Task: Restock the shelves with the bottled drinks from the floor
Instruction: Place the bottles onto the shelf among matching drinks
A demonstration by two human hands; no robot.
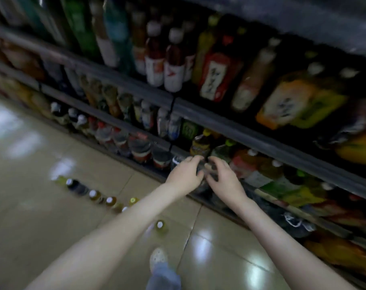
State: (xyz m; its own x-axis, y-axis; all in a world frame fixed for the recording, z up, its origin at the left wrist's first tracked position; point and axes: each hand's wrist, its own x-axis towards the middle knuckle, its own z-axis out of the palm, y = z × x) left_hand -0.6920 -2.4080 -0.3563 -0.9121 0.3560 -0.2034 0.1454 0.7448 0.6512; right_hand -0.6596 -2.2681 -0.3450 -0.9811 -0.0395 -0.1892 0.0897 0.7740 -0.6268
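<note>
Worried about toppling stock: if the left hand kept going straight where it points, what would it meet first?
Most likely the brown bottle with the yellow cap, which stands just beyond the fingers of the left hand. The blur leaves the depth uncertain.

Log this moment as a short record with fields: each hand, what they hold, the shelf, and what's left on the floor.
left hand: fingers curled round a dark bottle at the front of the lowest shelf
right hand: fingers curled round the same bottle from the other side
dark bottle: blurred, label unreadable
lowest shelf: lined with bottles
floor bottles: a row standing left of the left forearm, one more apart nearer the shoe
task state: floor bottles not yet shelved
</note>
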